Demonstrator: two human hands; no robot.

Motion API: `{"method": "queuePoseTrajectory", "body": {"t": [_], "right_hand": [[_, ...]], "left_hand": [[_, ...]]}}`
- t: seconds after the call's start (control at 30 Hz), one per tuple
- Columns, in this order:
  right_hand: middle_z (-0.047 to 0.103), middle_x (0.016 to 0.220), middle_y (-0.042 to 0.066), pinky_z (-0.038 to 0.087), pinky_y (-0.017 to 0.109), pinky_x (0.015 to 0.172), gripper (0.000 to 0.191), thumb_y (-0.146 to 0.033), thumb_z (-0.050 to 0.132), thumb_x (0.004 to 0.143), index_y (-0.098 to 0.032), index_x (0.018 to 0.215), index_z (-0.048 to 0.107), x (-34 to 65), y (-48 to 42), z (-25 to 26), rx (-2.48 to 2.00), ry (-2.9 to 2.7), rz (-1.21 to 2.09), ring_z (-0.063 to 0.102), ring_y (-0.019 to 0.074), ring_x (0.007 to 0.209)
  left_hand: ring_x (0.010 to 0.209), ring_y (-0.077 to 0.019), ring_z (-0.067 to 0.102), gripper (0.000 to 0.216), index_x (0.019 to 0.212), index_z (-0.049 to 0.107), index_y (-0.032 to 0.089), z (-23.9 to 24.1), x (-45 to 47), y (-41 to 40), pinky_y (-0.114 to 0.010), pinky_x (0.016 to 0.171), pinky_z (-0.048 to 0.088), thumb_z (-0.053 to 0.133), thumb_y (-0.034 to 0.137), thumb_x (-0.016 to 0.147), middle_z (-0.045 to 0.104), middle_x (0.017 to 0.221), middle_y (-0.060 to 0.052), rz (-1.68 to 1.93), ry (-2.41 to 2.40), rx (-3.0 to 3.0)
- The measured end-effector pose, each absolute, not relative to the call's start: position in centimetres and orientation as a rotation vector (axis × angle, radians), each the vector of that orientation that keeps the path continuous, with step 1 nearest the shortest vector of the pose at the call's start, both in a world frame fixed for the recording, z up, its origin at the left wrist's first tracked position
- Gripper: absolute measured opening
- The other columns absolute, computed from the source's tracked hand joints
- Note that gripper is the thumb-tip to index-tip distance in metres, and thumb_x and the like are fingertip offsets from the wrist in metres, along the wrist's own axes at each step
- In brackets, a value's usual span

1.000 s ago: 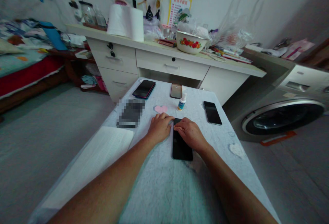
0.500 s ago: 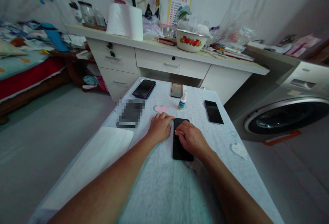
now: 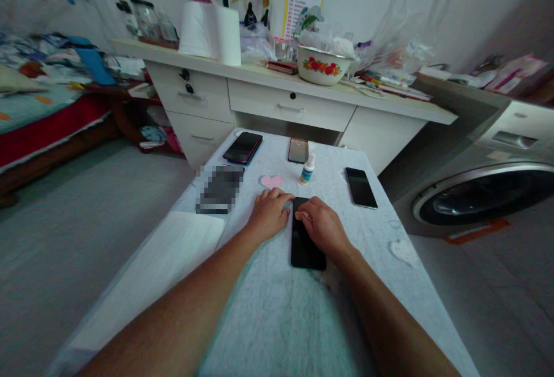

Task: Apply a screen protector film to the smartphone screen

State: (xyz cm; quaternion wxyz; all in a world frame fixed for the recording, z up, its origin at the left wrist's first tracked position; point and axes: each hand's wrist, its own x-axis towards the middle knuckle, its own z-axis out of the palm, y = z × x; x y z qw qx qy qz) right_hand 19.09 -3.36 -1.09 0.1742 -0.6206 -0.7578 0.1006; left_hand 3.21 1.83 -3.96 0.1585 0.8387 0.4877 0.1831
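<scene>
The black phone [image 3: 305, 253] lay flat on the cloth-covered table [image 3: 264, 319], just right of the left hand and partly beneath the right hand. At the far left, beside the left forearm, a pale ribbed sheet [image 3: 173, 261] was spread along the table's edge. Left of the left hand and slightly beyond it was a dark flat thing [image 3: 220, 190], masked by coarse blocks; farther past it rested a red-edged phone [image 3: 243, 147]. The left hand [image 3: 269, 213] was palm down, fingers loosely spread, one fingertip reaching the phone's far left corner. Just beyond that hand showed a pink heart [image 3: 272, 181] on the cloth. A brown-rimmed flat piece [image 3: 298, 150] lay well beyond both hands, and nearer, beyond the gap between them, a small spray bottle [image 3: 307, 170] stood upright. The right hand [image 3: 324, 224] was bunched over the upper screen, pinching a small tan piece [image 3: 302, 215], mostly hidden by its fingers. Right of it and a little beyond lay a silver-edged phone [image 3: 361, 187]; farther right stood a washing machine [image 3: 480, 195].
</scene>
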Motion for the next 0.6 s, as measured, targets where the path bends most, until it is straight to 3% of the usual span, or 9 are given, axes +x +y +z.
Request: {"method": "queuePoseTrajectory", "body": {"t": [0.2, 0.6], "right_hand": [[0.058, 0.089, 0.004, 0.04, 0.024, 0.073, 0.017, -0.018, 0.052, 0.093, -0.017, 0.088, 0.068, 18.76, -3.12, -1.02, -1.78, -2.112, 0.228, 0.056, 0.0139, 0.08], [0.059, 0.092, 0.004, 0.043, 0.024, 0.075, 0.017, -0.018, 0.055, 0.091, -0.018, 0.092, 0.072, 19.13, -4.03, -1.15, -1.592, -2.224, 0.416, 0.057, 0.0125, 0.079]], "left_hand": [[0.11, -0.0247, 0.049, 0.039, 0.122, 0.059, 0.029, -3.99, 3.16, 1.86, -0.039, 0.093, 0.039, 0.054, 0.022, 0.084, 0.058, 0.118, -0.004, 0.521, 1.399, 2.398], [0.109, -0.0249, 0.049, 0.036, 0.12, 0.06, 0.029, -3.85, 3.22, 1.8, -0.039, 0.093, 0.039, 0.055, 0.027, 0.085, 0.059, 0.116, -0.004, 0.549, 1.395, 2.385]]}}
